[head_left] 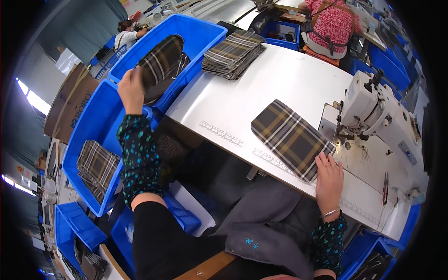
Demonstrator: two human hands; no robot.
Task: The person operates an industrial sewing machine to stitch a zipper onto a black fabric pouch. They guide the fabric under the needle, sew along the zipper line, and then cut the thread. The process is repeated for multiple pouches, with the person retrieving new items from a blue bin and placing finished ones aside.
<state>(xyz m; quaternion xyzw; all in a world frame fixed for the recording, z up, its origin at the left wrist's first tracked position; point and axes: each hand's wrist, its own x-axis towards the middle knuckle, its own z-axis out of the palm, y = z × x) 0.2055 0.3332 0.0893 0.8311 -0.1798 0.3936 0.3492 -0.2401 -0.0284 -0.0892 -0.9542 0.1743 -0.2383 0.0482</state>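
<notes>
My left hand (pixel 132 91) is raised over the far blue bin, its fingers closed on the near edge of a dark plaid fabric piece (pixel 161 60); the fingertips are slightly blurred. Beneath that piece, other dark fabric shows in the bin. On the white sewing table, my right hand (pixel 330 179) lies with fingers stretched out over the near right corner of another plaid fabric piece (pixel 291 140). That piece is flat, with rounded left corners, and its right end reaches close to the needle area of the white sewing machine (pixel 373 107).
A stack of plaid pieces (pixel 233 53) sits at the table's far left. More plaid pieces (pixel 97 168) lie in the nearer blue bin (pixel 100 123). Thread snippers (pixel 385 189) rest at the table's right. A cardboard box (pixel 70 102) stands left of the bins. Another person (pixel 333 25) sits beyond the table.
</notes>
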